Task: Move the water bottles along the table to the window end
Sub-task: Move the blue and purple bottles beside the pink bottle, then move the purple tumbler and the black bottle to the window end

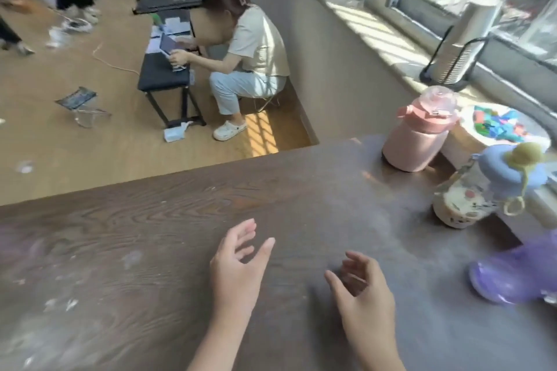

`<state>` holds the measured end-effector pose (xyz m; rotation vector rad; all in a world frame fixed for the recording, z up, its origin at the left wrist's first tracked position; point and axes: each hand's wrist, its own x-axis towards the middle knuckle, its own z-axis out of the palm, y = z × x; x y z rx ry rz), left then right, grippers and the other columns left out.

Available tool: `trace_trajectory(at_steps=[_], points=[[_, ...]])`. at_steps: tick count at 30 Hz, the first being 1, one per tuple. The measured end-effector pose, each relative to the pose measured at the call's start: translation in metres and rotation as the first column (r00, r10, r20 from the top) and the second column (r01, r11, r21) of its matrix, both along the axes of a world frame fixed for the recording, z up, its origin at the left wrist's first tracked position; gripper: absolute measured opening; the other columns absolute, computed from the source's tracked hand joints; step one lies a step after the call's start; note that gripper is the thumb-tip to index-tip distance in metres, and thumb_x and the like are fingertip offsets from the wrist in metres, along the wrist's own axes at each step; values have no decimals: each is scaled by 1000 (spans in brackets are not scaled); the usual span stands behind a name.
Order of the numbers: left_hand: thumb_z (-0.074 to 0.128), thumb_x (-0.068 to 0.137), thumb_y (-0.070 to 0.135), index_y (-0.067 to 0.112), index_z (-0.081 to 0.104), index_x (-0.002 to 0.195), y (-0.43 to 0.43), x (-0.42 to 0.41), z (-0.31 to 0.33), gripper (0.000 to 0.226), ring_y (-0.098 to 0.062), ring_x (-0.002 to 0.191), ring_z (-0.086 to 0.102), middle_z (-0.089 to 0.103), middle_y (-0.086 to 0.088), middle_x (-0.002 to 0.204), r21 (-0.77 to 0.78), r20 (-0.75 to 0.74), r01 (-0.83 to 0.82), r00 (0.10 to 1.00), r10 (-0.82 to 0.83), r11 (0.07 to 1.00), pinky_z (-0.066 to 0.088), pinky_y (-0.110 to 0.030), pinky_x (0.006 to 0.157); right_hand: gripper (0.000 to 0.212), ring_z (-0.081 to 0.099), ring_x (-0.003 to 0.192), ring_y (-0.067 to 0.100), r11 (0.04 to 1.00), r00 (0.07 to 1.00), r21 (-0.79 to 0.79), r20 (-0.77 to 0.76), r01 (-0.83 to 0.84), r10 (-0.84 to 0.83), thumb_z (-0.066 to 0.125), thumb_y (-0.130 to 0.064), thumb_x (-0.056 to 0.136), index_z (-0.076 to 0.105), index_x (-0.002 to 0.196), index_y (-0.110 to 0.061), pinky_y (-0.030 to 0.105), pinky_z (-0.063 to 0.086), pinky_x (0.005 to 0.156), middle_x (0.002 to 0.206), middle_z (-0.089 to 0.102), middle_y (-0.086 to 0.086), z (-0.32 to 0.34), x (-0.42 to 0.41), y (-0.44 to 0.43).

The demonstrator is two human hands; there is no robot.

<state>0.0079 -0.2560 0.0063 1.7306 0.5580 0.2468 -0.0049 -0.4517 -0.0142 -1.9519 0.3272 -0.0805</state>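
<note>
Three bottles (419, 132) stand right of both empty, spread hands (297, 277) over the table (150, 250).

**Both hands empty over the table, three bottles at the window end**

The left hand (238, 268) and right hand (361, 295) hovered above the dark wooden table (150, 250), fingers loosely spread, holding nothing. A pink bottle (419, 132) stood near the windowsill (376, 36). A blue-lidded bottle (482, 190) stood beside it, and a purple bottle (518, 271), blurred, seemed to lie tipped. Beyond the table a seated person (247, 63) bent over a small bench (165, 69)
</note>
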Motion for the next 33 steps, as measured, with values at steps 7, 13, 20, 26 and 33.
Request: trace_trajectory(at_steps=[7, 13, 20, 26, 33], points=[[87, 86, 14, 33, 73, 115, 108, -103, -9, 37, -5, 97, 75, 79, 10, 112, 56, -20, -451, 892, 452, 891, 51, -8, 74, 55, 66, 116, 8, 858, 857, 100, -62, -504, 511, 85, -16, 81, 60, 129, -24, 23, 49, 101, 123, 69, -5, 17, 3, 148], [84, 88, 11, 28, 75, 112, 137, -186, -14, 31, 4, 100, 75, 80, 11, 110, -21, -20, -718, 696, 718, 696, 58, -15, 83, 71, 60, 124, 9, 498, 490, 95, -101, -862, 866, 88, -24, 78, 54, 141, -21, 19, 44, 104, 138, 63, -4, 27, -25, 253], [85, 87, 15, 31, 77, 91, 133, -268, -24, 18, -3, 79, 72, 79, 13, 83, 73, -42, -904, 419, 907, 421, 50, -8, 69, 96, 46, 141, 10, 124, 124, 2, -77, -992, 989, 91, -27, 74, 39, 154, -16, 5, 30, 103, 155, 49, 0, 23, -82, 337], [87, 83, 26, 21, 60, 65, 126, -321, -37, 33, -7, 63, 57, 63, 12, 60, 159, -93, -951, 252, 963, 265, 47, -16, 64, 128, 41, 144, 6, 37, 33, 96, -40, -995, 999, 100, -26, 59, 21, 160, -22, 34, 33, 121, 157, 43, -7, 10, -115, 373], [94, 72, 29, 29, 55, 116, 137, -347, -35, 59, -11, 98, 61, 60, 11, 105, 166, -10, -964, 208, 978, 207, 47, -24, 82, 113, 49, 122, -18, 130, 134, 88, 40, -988, 990, 100, -23, 59, 30, 148, -28, -6, 36, 90, 138, 55, -14, 1, -137, 380]])
